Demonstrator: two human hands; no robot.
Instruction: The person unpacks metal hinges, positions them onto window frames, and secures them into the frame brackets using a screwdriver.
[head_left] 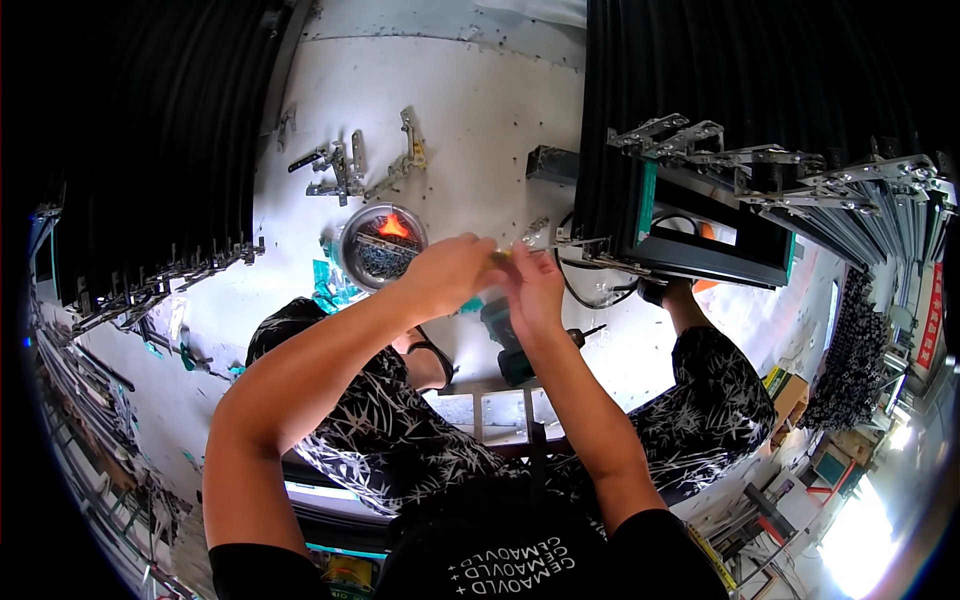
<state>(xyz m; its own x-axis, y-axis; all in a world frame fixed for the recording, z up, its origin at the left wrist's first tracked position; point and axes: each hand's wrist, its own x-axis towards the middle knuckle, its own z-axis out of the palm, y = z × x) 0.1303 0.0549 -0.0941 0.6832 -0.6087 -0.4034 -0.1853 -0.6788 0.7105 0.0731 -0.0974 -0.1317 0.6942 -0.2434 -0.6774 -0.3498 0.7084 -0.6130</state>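
Hinge (590,250) pinched by both hands (495,280); round bowl (381,245) holds dark screws.

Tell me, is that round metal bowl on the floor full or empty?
Partly full: the round metal bowl holds a heap of small dark screws and something orange.

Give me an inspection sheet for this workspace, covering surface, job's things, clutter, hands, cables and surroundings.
Surface: pale floor, dusty and speckled.
Job's things: metal hinge arm on a dark window frame; power drill below the hands.
Clutter: round screw bowl, loose hinges.
Hands: left hand and right hand meet over a small part; each grip unclear.
Cables: black cable by the frame.
Surroundings: stacked dark profiles.
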